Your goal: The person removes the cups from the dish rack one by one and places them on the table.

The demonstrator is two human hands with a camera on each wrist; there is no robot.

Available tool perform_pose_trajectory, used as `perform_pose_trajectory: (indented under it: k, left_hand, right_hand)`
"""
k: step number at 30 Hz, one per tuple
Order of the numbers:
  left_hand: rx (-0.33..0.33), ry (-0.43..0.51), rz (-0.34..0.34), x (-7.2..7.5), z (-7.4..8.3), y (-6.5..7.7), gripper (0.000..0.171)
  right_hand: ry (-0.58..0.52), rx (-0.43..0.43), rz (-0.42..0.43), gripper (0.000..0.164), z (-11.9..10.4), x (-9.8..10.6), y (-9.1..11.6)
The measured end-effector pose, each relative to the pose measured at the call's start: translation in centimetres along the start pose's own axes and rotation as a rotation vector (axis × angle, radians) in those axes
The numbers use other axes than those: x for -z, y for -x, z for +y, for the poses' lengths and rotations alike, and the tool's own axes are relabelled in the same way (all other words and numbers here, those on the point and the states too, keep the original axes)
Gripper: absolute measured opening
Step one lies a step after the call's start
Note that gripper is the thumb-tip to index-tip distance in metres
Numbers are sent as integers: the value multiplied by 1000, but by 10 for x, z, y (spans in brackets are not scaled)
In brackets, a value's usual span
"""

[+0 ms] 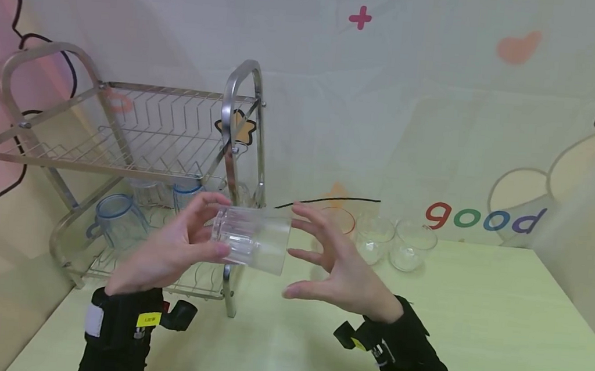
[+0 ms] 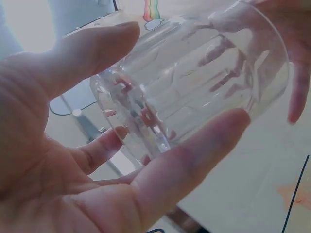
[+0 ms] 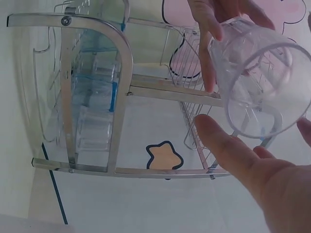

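Note:
A clear drinking glass (image 1: pixel 259 241) lies sideways in the air above the table, its mouth toward the right. My left hand (image 1: pixel 174 248) grips it around the thick, faceted base, thumb on the near side and fingers behind. In the left wrist view the thumb and fingers of that hand (image 2: pixel 97 165) span the glass (image 2: pixel 194 82). My right hand (image 1: pixel 343 265) is just to the right of the mouth, fingers spread and thumb apart, holding nothing. The right wrist view shows the open rim of the glass (image 3: pixel 231 92) near the right hand's fingers.
At the left stands a two-tier metal dish rack (image 1: pixel 115 169). Its lower tier holds a blue-tinted glass mug (image 1: pixel 121 221) and several other glasses. Against the back wall on the table (image 1: pixel 475 322) stand a red-rimmed glass (image 1: pixel 346 214) and two clear glasses (image 1: pixel 374 238).

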State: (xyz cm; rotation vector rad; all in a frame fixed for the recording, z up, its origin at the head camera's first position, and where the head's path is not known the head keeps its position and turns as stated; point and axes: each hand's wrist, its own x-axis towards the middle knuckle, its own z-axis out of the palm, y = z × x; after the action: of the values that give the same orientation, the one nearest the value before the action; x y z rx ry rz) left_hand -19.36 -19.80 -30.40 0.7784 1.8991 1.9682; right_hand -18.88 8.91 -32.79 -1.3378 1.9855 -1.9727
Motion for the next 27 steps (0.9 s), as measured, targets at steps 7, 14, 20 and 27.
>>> perform_pose_trajectory:
  k: [7, 14, 20, 27]
  left_hand:
    - [-7, 72, 24, -18, -6, -12, 63]
    - [-33, 182, -9, -34, -13, -20, 64]
    - [-32, 209, -36, -40, -17, -24, 65]
    - [-16, 182, -28, -40, -20, -27, 64]
  right_hand:
    - [-4, -1, 60, 101, 0, -2, -1]
    - [-6, 38, 98, 95, 0, 0, -1]
    - [36, 37, 101, 88, -2, 5, 0]
    - [114, 24, 109, 86, -4, 9, 2]
